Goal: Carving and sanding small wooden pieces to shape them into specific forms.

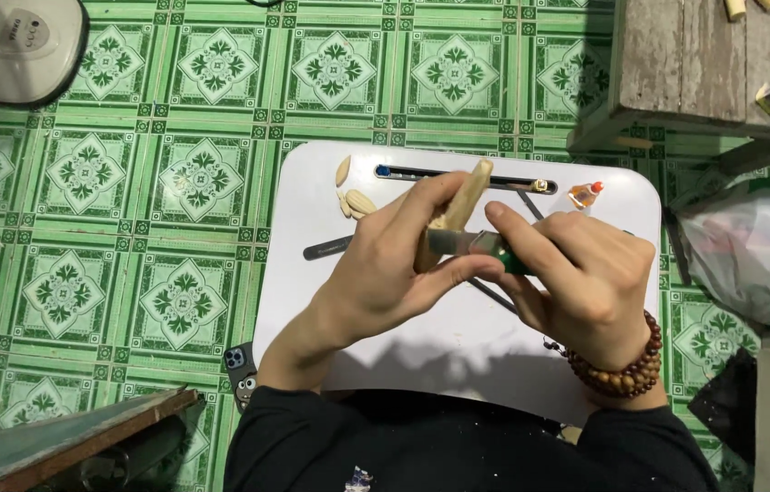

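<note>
Knife blade tip hidden behind left hand, wood piece.

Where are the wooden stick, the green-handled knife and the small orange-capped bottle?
wooden stick (469,193), head view, upper end above the left fingers
green-handled knife (458,241), head view, metal blade
small orange-capped bottle (585,193), head view, bottle body
</note>
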